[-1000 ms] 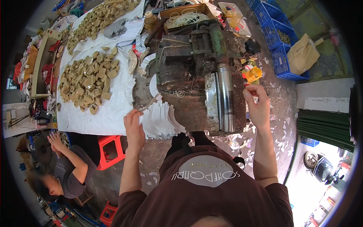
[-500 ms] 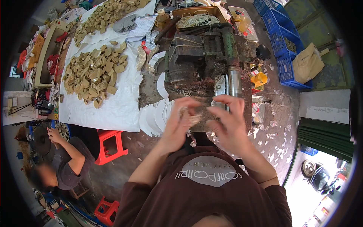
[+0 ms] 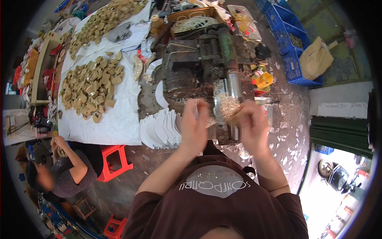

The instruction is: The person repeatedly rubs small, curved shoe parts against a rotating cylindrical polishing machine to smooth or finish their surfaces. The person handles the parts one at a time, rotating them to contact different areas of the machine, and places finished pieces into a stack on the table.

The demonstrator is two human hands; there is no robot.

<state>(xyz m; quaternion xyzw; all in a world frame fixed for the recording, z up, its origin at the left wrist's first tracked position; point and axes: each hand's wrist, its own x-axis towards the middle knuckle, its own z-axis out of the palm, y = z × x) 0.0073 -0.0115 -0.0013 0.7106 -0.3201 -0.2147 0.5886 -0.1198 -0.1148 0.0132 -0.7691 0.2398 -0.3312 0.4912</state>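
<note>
Through the head view, I see the right hand [image 3: 254,124] pinched closed on a glittery gold piece [image 3: 228,106], which sits just left of that grip, between both hands. The left hand [image 3: 194,126] is blurred; I cannot tell how far it closes or what it holds. Left of it, white curved pieces [image 3: 159,128] overlap; beyond the right grip is a metal cylinder [image 3: 234,85].

A heap of tan blocks [image 3: 89,89] lies on a white sheet [image 3: 123,121], with a second heap beyond it near a written page [image 3: 138,35]. A red stool [image 3: 109,174] stands below the sheet's near edge, beside a seated co-worker [image 3: 75,175]. At right, a brown paper bag [image 3: 315,59] leans over blue crates [image 3: 292,65]; past a green shutter [image 3: 338,137], a parked scooter [image 3: 340,179] sits in bright light.
</note>
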